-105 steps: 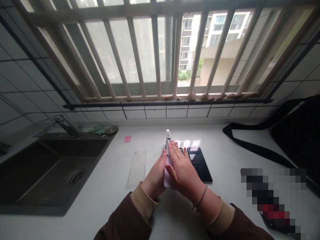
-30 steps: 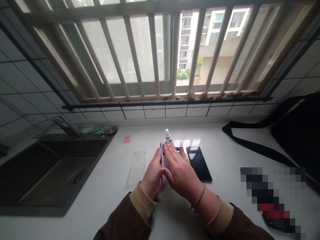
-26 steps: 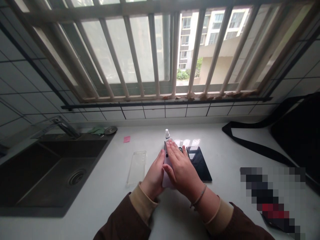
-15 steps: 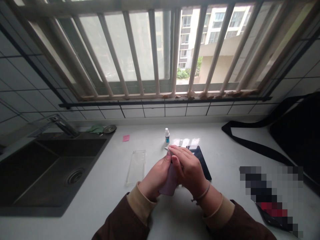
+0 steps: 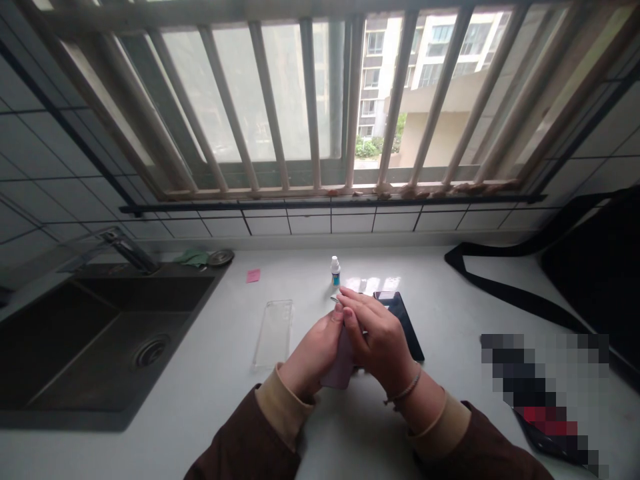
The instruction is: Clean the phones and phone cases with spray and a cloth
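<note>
A pale purple phone (image 5: 339, 365) is tilted in my hands above the counter, its upper part hidden by my fingers. My left hand (image 5: 317, 347) wraps its left side, thumb pointing up. Across the upper end lie the closed fingers of my right hand (image 5: 377, 327), with the thumb bent against the phone. A thin shiny edge (image 5: 335, 299) sticks out beyond my fingertips; what it belongs to I cannot make out. Left of my hands lies a clear phone case (image 5: 273, 333). Behind them stands a small white bottle (image 5: 335, 272) with a blue label. A dark flat tablet-like thing (image 5: 404, 323) is partly covered by my right hand.
A dark sink (image 5: 120, 400) with a faucet (image 5: 129, 250) takes up the left side. Near its back corner are a green cloth (image 5: 193, 258) and a drain strainer (image 5: 221, 257). A pink paper (image 5: 253, 275) lies behind the case. On the right are a black bag strap (image 5: 493, 250) and a blurred-out item (image 5: 530, 387).
Hardly anything differs. Both hands keep their hold on the phone, and the view has shifted very slightly.
</note>
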A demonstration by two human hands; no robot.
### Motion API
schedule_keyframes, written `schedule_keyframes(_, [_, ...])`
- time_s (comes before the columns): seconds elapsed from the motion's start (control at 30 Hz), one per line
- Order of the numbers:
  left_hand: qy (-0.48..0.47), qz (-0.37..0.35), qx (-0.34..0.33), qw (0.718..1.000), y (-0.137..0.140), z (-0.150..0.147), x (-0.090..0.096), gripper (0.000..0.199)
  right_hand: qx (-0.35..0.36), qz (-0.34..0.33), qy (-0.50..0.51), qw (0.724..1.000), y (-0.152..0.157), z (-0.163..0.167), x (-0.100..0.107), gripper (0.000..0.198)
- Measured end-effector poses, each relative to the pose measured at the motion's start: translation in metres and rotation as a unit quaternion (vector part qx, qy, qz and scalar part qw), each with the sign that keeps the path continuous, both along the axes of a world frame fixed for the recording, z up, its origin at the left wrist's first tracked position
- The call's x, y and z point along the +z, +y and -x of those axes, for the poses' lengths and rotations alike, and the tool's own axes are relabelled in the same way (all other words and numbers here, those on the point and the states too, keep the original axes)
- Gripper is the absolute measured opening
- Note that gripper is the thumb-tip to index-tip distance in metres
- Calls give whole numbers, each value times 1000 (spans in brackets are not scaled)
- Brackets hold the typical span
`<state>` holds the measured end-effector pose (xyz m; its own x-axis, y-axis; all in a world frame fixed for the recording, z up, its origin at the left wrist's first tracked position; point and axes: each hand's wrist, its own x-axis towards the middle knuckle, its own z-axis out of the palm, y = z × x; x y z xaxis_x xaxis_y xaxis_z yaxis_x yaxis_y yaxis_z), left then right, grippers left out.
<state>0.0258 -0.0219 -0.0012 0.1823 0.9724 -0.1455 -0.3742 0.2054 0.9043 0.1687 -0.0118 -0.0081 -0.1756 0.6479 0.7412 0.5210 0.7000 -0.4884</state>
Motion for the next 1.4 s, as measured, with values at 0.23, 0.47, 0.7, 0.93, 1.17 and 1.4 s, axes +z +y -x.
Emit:
schedule_keyframes(0.23, [4, 13, -71, 997, -1, 2, 5, 42, -34, 69, 58, 995, 3, -1, 1, 34])
schedule_keyframes(0.47, [-44, 88, -71, 993, 2, 7, 11, 27, -42, 174, 156, 971, 5, -4, -3, 37])
schedule_keyframes(0.7, [-53, 115, -25, 992, 5, 6, 8, 29, -18, 230, 239, 943, 6, 0, -9, 42])
schedule_keyframes(0.93, [-26, 81, 64, 994, 6, 5, 6, 28, 26, 246, 220, 944, 2, 6, -9, 47])
schedule_keyframes(1.17, [-68, 59, 184, 979, 15, 6, -8, 34, 79, 251, 169, 950, -6, 12, -7, 47])
schedule_keyframes(1.4, [-146, 122, 332, 924, 33, 23, -1, 41, 149, 232, 129, 952, -11, 17, -5, 40])
